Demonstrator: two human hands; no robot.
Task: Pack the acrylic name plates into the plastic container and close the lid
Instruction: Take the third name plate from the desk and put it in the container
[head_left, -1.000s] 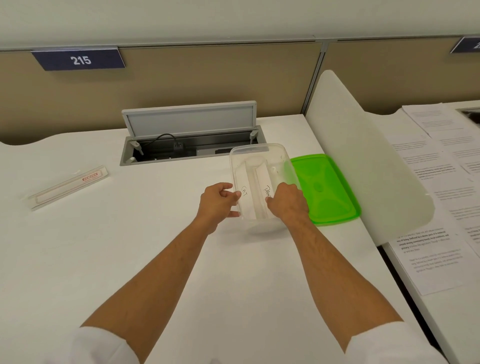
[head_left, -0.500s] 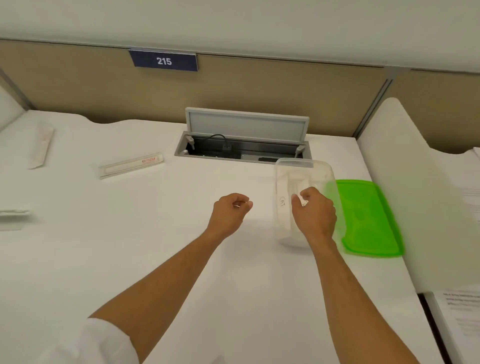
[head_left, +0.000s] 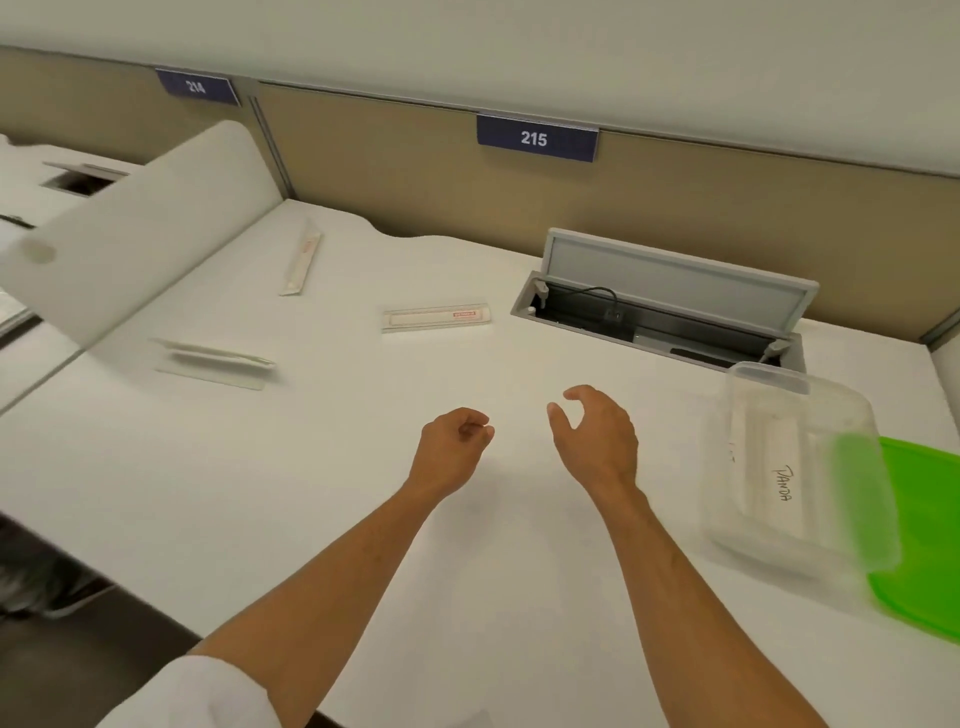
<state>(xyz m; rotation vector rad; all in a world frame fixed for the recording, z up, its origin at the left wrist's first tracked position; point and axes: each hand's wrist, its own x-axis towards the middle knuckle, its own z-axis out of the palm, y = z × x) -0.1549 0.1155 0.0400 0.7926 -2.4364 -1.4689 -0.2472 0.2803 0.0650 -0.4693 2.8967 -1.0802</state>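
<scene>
On the white desk, three clear acrylic name plates lie loose: the nearest (head_left: 437, 318) has its long axis left-right, well apart from the clear plastic container (head_left: 795, 467) at right, beside its green lid (head_left: 930, 540). The left hand (head_left: 454, 449) is loosely curled and empty, the right hand (head_left: 597, 436) half-spread and empty. A thin, slick plate could slip when pinched.

A white desk (head_left: 322, 493) carries 3 acrylic name plates (head_left: 436, 318) toward its far left corner, apart from each other. At the right edge sits a clear plastic container (head_left: 795, 467), touching a green lid (head_left: 930, 545) lying flat beside it.
</scene>
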